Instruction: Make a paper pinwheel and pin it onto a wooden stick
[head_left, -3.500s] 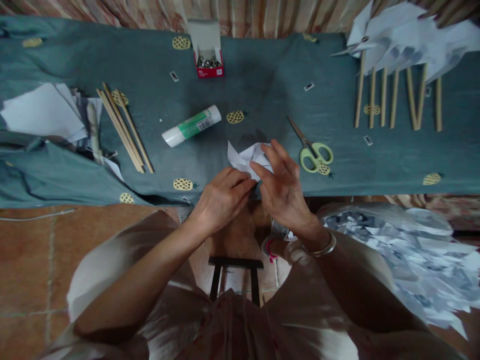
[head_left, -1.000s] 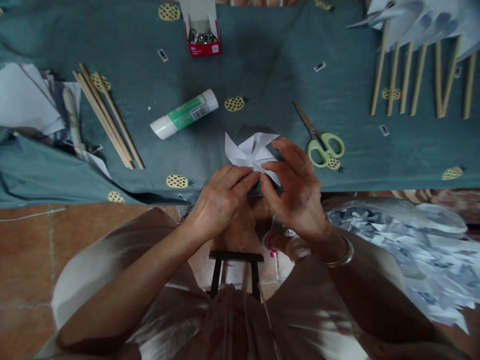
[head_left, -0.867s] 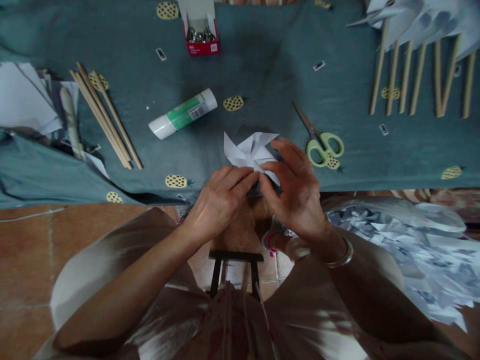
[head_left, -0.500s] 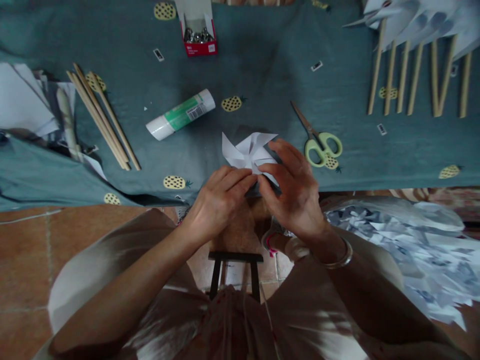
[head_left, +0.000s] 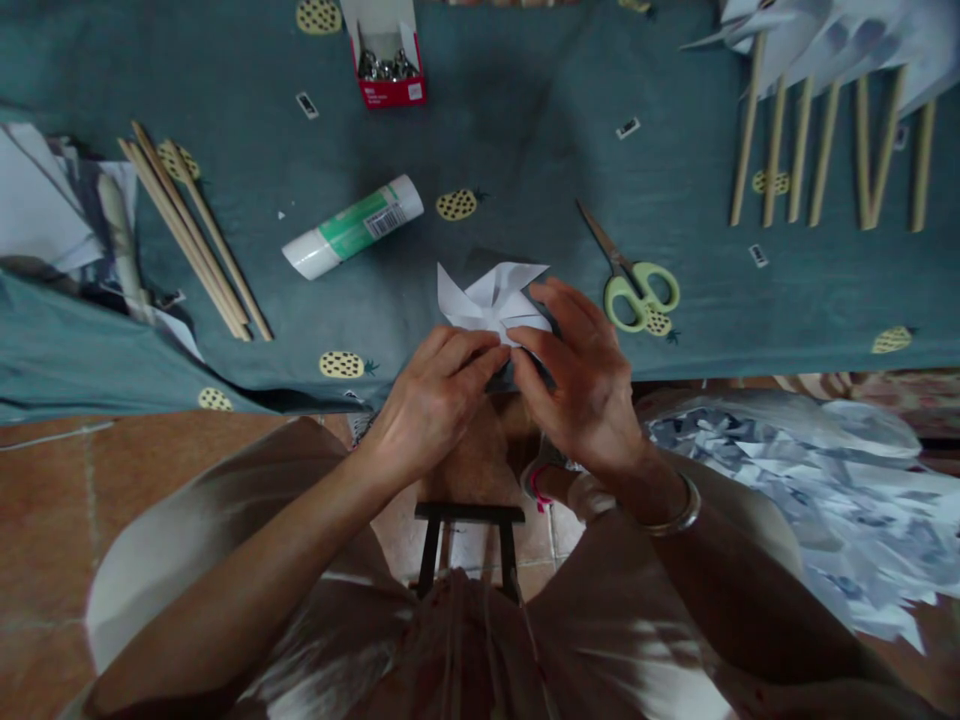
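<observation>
A white paper pinwheel point(head_left: 491, 295) is between my hands at the table's near edge, its folded blades pointing away from me. My left hand point(head_left: 442, 395) grips its near left side, fingers pressed together over the paper. From the right, my right hand point(head_left: 577, 370) pinches the near part with thumb and index finger, while the other fingers curl beside the right blade. The fingertips of both hands nearly meet and hide the pinwheel's near edge. Green-handled scissors point(head_left: 637, 290) lie just right of my right hand. A glue stick point(head_left: 352, 228) rests beyond my left hand.
Wooden sticks point(head_left: 191, 235) and white paper sheets point(head_left: 41, 200) lie at left. A red-and-white box point(head_left: 394, 92) of small metal pieces stands at the back. Several finished pinwheels on sticks point(head_left: 825, 150) lie at far right. A bag of paper scraps point(head_left: 832, 500) sits below the table's right edge.
The whole view has shifted slightly, so the table things sit a little further left. Both hands keep their hold on the pinwheel, with only small finger movements at its near edge.
</observation>
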